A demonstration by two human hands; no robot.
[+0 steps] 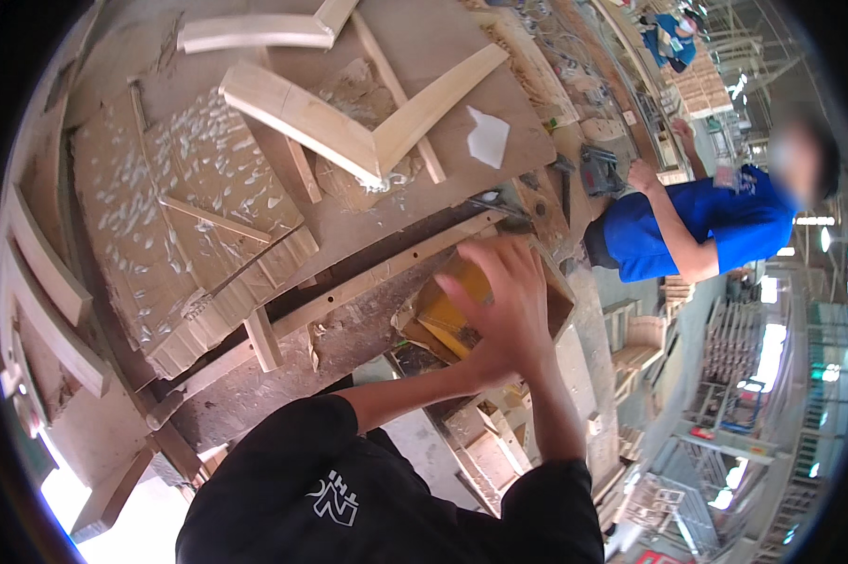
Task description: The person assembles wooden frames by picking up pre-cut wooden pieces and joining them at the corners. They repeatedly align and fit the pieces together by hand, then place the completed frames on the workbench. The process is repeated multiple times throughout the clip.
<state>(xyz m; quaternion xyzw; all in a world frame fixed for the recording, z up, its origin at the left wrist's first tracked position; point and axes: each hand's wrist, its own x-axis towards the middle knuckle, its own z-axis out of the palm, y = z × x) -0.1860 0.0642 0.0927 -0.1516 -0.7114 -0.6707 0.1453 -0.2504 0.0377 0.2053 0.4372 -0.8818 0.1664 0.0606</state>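
Yellow box (433, 317) lies beneath the hands (510, 315), visible fingers part-spread; any hold I cannot tell.

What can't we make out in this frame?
Head view:
- Left hand: mostly hidden behind the right hand; its grip can't be read.
- Right hand: blurred; contact with the box unclear.
- Box contents: partly covered by the right hand.
- Topmost angled wooden piece: cut off by the top edge.
- Distant worker: too small to tell what is held.
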